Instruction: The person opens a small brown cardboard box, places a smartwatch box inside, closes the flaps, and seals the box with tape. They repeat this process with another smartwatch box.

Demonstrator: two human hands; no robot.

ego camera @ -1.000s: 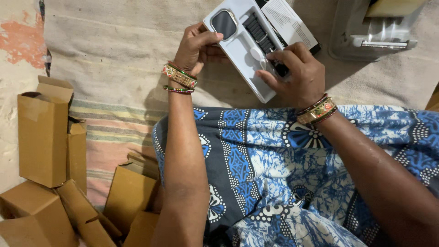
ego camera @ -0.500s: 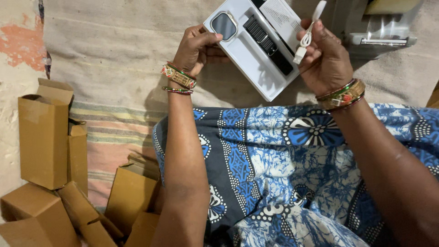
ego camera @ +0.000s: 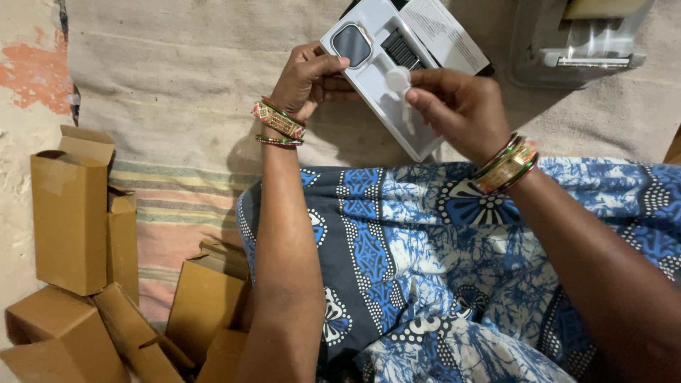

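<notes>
- The white tray (ego camera: 397, 106) is steadied at its near edge by the left hand (ego camera: 306, 79), fingers closed on it, above the lap; one dark watch face (ego camera: 352, 44) sits inside
- A small white round charger (ego camera: 399, 79) is pinched in the right hand (ego camera: 461, 106); it is best lowered squarely into its recess
- Six brown cartons (ego camera: 71, 213) are counted at the left; one leaflet (ego camera: 445, 32)

A watch (ego camera: 352, 44) lies in the tray (ego camera: 397, 120) on the mat (ego camera: 191, 85); cardboard boxes (ego camera: 71, 213) stand left.

Both forearms reach forward from the lap, wrists ringed with bangles. The left hand (ego camera: 308, 78) curls in a closed grip, thumb extended. Just right of it, the right hand (ego camera: 461, 106) pinches with thumb and forefinger, the other fingers folded.
</notes>
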